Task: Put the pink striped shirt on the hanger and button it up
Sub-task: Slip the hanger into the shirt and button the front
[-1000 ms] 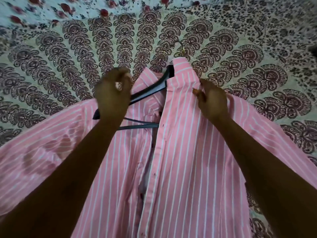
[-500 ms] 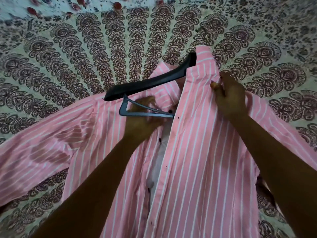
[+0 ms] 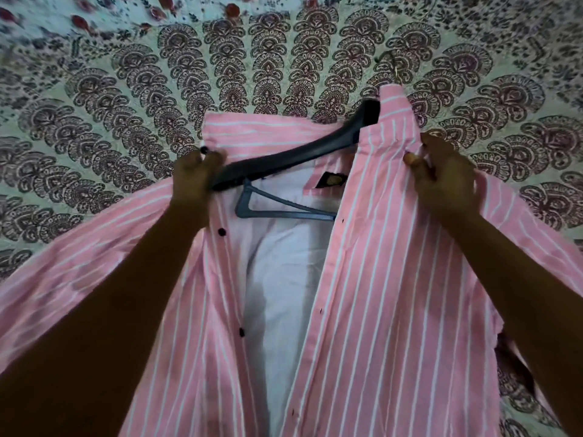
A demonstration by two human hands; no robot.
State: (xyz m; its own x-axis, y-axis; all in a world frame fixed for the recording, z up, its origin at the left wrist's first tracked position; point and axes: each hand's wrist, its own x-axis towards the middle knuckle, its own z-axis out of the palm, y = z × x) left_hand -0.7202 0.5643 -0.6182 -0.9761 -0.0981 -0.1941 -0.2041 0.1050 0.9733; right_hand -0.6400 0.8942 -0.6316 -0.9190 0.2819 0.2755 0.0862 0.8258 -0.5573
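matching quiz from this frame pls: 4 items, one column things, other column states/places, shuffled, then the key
Things
1. hanger
2. left hand
3. right hand
4. buttons

States
A. grips the buttonhole side near the collar
B. dark, all undone
C. half inside the pink striped shirt, one arm exposed
D. holds the collar edge by the hanger's exposed end

Pairs: 1-C, 2-D, 3-A, 4-B
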